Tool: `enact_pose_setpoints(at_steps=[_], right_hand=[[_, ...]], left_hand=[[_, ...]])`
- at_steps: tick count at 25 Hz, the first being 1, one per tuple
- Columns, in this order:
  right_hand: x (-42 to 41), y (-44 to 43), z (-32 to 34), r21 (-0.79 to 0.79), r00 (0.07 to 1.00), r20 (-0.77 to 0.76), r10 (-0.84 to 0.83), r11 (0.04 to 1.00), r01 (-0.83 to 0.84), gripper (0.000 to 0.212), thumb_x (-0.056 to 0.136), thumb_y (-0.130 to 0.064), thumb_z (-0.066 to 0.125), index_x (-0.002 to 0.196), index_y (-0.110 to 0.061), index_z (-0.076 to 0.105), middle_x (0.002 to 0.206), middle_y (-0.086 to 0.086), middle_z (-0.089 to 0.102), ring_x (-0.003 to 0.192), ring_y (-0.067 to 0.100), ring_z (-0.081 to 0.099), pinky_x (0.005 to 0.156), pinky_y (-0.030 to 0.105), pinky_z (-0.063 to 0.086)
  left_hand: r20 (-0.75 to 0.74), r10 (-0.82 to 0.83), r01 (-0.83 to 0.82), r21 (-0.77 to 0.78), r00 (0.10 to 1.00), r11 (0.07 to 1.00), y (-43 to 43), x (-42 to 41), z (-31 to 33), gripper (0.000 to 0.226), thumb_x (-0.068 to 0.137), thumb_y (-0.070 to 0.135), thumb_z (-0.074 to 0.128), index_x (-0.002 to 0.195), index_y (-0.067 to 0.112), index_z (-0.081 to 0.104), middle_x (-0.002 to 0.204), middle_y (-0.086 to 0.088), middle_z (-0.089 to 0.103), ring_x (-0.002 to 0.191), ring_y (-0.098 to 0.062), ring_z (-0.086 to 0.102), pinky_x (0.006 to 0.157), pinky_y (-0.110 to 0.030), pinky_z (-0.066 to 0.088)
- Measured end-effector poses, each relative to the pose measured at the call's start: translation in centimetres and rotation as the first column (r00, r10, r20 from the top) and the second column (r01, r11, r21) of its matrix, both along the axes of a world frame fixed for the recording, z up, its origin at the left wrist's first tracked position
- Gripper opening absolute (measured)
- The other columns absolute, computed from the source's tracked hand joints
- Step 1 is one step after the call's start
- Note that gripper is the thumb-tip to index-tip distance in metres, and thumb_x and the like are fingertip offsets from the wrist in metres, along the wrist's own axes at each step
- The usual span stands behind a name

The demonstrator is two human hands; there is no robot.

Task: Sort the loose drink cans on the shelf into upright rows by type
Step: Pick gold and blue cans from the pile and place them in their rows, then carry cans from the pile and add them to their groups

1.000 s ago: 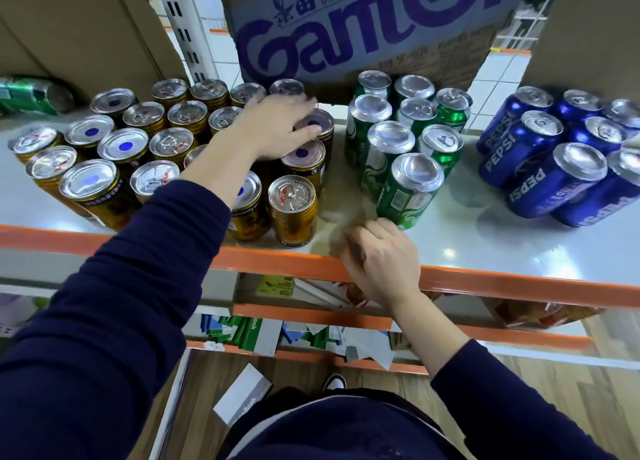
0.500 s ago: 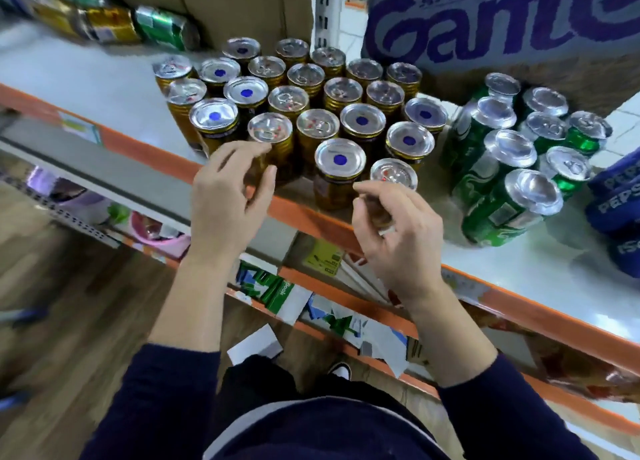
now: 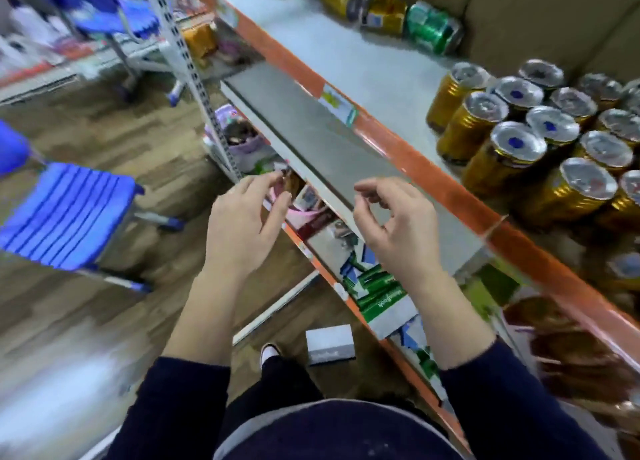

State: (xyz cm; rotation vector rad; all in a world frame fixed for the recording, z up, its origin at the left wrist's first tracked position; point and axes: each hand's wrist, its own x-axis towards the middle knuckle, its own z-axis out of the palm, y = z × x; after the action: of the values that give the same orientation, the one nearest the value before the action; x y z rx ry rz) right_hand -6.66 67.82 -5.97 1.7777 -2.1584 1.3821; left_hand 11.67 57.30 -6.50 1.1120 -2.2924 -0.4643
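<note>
Several gold cans (image 3: 498, 154) stand upright in rows on the grey shelf (image 3: 363, 71) at the right. Farther back, loose cans lie on their sides against a cardboard box: a green can (image 3: 433, 28) and gold cans (image 3: 381, 12). My left hand (image 3: 242, 224) and my right hand (image 3: 394, 224) hover in front of the shelf's orange edge (image 3: 398, 137), below the shelf top, fingers loosely curled and holding nothing. Neither hand touches a can. The frame is blurred.
A cardboard box (image 3: 554, 16) stands at the back of the shelf. Lower shelves hold packets and green cartons (image 3: 377, 286). A blue chair (image 3: 65, 217) stands on the wooden floor at the left, and a small grey box (image 3: 330, 343) lies on the floor.
The view has swung left, so the green and blue can groups are out of sight. Both hands have come off the gold cans and drawn back in front of the shelf edge.
</note>
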Motion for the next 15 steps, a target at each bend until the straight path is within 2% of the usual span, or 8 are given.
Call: enact_pose_setpoints(at_steps=[6,9,15], right_hand=[[7.8,-12.8,-0.2,-0.001,0.997,0.034,0.076,0.997,-0.076,0.013,0.087,-0.018,0.060,0.095,-0.012,0.070,0.090,0.001,0.068,0.086,0.019,0.062,0.076,0.038,0.050],[9.2,-16.8,0.4,0.014,0.997,0.021,0.075,0.997,-0.076,0.014,0.087,-0.019,0.062,0.097,-0.014,0.070,0.093,-0.001,0.068,0.088,0.016,0.061,0.078,0.034,0.050],[7.7,-25.5,-0.2,0.051,0.999,0.024,0.021,0.998,-0.022,0.017,0.088,-0.019,0.061,0.101,-0.012,0.069,0.098,0.000,0.068,0.095,0.017,0.061,0.082,0.038,0.051]], left_hand=[[0.021,0.076,-0.077,0.008,0.997,0.997,-11.0,9.5,0.4,0.039,0.094,0.030,0.047,0.124,0.008,0.060,0.115,-0.009,0.064,0.105,-0.028,0.060,0.088,-0.045,0.047],[0.020,0.098,-0.098,0.001,0.995,0.995,-15.1,10.6,1.1,0.036,0.095,0.028,0.050,0.125,0.009,0.059,0.117,-0.009,0.063,0.108,-0.028,0.059,0.089,-0.044,0.046],[0.007,0.048,-0.048,0.042,0.999,0.998,-23.4,9.4,0.4,0.035,0.095,0.026,0.055,0.127,0.012,0.058,0.120,-0.005,0.062,0.111,-0.025,0.057,0.090,-0.039,0.044]])
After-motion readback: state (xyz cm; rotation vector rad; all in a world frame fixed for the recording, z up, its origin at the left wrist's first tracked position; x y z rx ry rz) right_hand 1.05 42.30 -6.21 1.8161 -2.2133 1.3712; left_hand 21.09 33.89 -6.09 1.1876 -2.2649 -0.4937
